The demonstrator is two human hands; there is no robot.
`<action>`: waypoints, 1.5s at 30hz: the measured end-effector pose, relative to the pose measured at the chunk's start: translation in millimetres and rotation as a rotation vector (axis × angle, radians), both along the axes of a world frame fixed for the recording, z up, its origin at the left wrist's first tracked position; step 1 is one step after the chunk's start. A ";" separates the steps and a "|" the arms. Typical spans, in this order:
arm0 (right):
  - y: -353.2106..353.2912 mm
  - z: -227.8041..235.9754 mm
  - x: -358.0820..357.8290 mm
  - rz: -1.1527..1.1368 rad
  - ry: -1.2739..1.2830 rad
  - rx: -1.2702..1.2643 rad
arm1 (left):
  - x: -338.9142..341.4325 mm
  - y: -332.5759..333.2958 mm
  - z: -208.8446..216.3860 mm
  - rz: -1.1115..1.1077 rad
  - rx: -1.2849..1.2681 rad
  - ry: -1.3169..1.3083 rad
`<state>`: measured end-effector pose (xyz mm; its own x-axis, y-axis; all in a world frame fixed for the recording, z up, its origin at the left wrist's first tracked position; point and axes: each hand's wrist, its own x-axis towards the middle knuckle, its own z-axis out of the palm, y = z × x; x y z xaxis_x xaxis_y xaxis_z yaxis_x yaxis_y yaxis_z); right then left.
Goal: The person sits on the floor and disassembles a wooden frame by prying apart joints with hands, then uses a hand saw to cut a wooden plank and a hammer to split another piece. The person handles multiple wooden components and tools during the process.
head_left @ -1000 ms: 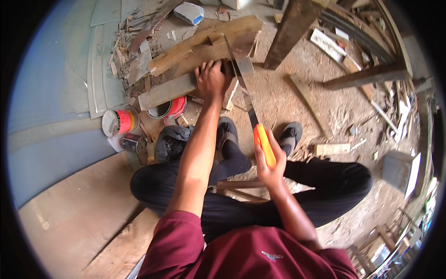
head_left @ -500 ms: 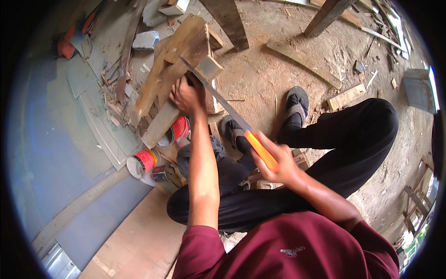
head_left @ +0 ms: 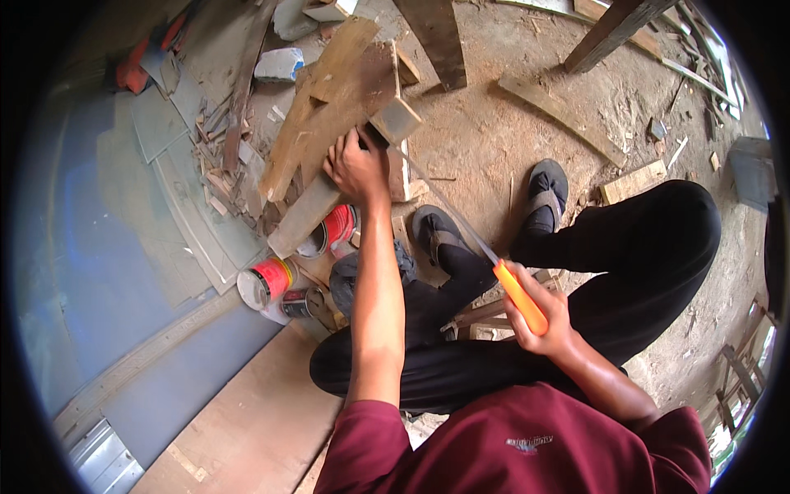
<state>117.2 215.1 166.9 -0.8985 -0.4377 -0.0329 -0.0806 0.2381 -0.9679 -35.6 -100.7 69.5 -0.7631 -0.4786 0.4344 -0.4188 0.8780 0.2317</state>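
Right hand wrapped round the handle of an orange-handled saw, blade at a plank; left hand curled over that plank, holding it across rough timber. Red tins sit nearer than the plank, dusty floor right, a blue-grey surface left

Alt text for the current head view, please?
A person's right hand grips an orange-handled metal handsaw set against a weathered grey-brown wooden board, on which the left hand rests. Two red-banded round cans sit at left; wood scraps litter the dusty brown floor.
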 end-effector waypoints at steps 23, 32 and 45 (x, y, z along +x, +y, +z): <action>-27.0 27.2 -9.2 -0.013 -0.085 0.021 | 0.1 1.9 2.5 0.061 -0.017 0.084; -135.9 -4.4 -136.4 -0.099 0.089 -0.022 | -7.2 5.6 3.1 0.023 -0.017 0.112; -46.2 4.1 -54.2 -0.081 0.322 -0.068 | 10.3 -13.6 8.2 0.007 0.148 0.209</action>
<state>62.9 168.9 171.0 -0.8898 -0.3563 0.2851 -0.3683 0.1921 -0.9096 -25.3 -114.3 77.8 -0.6607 -0.5537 0.5069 -0.3542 0.8252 0.4399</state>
